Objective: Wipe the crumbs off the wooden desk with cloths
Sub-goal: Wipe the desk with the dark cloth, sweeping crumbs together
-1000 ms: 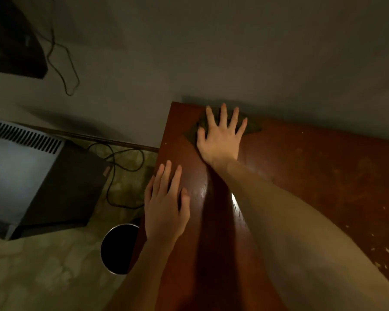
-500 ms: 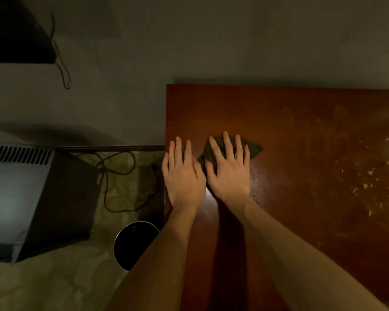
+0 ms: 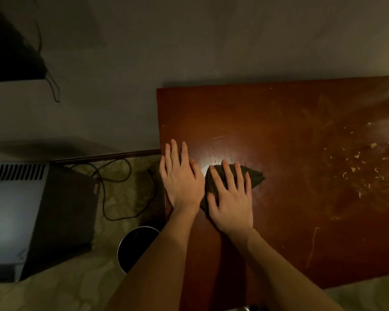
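Since the earlier frames, the right hand (image 3: 230, 198) and the dark cloth (image 3: 254, 177) under it are being drawn back from the far left corner of the wooden surface (image 3: 290, 232) toward the near side, and the left hand (image 3: 181, 182) is being brought in close beside the right one. The cloth is being pressed flat under the right palm, its fingers (image 3: 228, 173) being held spread and straight over the fabric, not curled around it. One corner of the cloth is being left showing to the right of the hand. The left hand is being rested flat along the left edge of the surface, its fingers being held straight and close together, with nothing under them. Pale crumbs (image 3: 355, 169) are being left scattered well apart from the cloth, toward the right side. On the floor to the left, a round bin (image 3: 133, 250) is being shown just beside the surface edge, near a grey box (image 3: 20, 221) and a black cable (image 3: 112, 187).
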